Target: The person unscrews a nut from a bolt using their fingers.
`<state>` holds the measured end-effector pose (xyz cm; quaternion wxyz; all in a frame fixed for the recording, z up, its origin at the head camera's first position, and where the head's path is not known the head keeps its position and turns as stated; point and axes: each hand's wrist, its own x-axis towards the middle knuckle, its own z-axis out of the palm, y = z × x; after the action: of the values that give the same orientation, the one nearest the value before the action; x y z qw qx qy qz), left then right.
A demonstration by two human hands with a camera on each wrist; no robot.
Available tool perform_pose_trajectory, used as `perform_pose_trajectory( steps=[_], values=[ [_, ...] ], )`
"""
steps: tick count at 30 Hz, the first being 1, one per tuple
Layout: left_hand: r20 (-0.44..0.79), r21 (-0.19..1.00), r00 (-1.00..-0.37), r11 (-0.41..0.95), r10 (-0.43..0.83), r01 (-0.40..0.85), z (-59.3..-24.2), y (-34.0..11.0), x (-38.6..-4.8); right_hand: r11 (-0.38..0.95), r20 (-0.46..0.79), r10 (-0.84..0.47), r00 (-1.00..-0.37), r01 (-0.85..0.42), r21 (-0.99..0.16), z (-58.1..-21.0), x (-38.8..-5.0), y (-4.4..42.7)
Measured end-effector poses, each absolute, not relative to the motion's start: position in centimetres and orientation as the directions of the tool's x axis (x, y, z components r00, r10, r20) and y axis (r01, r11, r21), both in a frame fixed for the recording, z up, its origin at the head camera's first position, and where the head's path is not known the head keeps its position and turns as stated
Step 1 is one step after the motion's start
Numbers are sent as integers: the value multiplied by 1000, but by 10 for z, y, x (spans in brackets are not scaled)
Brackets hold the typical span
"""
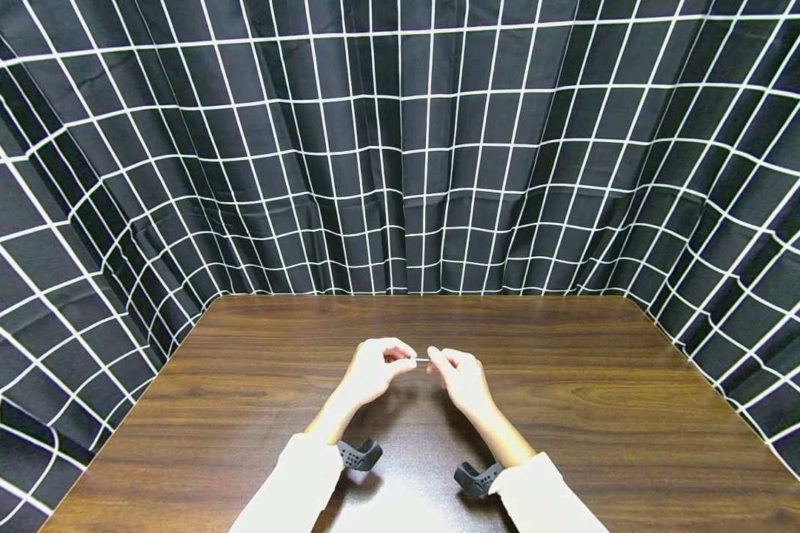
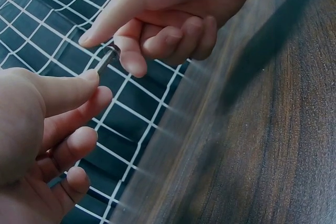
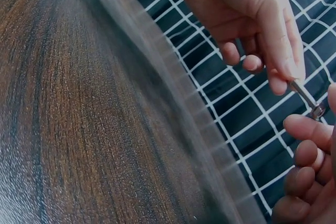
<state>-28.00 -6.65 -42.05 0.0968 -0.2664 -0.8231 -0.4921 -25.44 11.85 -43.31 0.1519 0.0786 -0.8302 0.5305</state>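
A small metal bolt (image 3: 303,94) with a threaded shank spans the space between the two hands. My left hand (image 2: 37,114) pinches one end of it between thumb and forefinger; its other fingers are loosely bent. At the bolt's far end is a wider round part, and I cannot tell whether it is a head or a nut. Around that part are the thumb and forefinger of my right hand (image 2: 173,19), set apart, with the thumb clear of the metal. In the head view both hands, left (image 1: 373,370) and right (image 1: 463,381), are held above the table.
A brown wood-grain table (image 1: 240,370) lies beneath the hands. Behind it and at both sides hangs a dark curtain (image 1: 413,163) with a white grid. Each wrist wears a dark band, left (image 1: 360,454) and right (image 1: 476,479).
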Motion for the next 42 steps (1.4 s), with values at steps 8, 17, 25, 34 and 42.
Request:
perform_pose_trajectory(
  steps=[8, 17, 25, 34, 42],
  values=[
    [424, 749, -836, 384, 347, 540, -419, -66, -279, 409, 344, 20, -939, -306, -860, -435, -255, 119],
    [414, 754, -841, 386, 348, 531, -418, -68, -279, 362, 336, 13, -942, -309, -880, -434, -254, 118],
    [417, 752, -842, 390, 343, 531, -418, -70, -280, 336, 377, -2, -926, -356, -872, -434, -257, 119],
    [417, 756, -843, 385, 341, 530, -420, -70, -283, 285, 344, -14, -939, -334, -899, -423, -250, 118],
    [405, 759, -850, 394, 338, 518, -416, -70, -280, 273, 387, -53, -921, -386, -881, -398, -232, 115]
  ],
)
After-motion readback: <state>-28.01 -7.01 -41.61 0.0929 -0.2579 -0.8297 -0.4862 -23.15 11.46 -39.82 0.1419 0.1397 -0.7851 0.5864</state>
